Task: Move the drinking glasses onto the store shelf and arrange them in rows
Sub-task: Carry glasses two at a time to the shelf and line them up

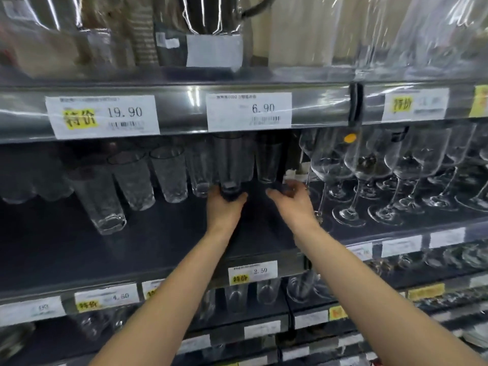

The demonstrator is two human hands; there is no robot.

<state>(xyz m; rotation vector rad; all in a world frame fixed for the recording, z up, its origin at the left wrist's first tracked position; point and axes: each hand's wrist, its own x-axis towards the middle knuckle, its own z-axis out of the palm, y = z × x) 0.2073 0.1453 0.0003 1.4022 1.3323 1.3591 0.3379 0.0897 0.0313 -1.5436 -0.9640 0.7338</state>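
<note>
Seating the tall clear tumbler glass (229, 165) squarely calls for a level, slow lowering: the left hand (224, 207) grips its base over the dark store shelf (158, 233), mid-row. What the right hand (290, 200) holds, I cannot tell.
</note>
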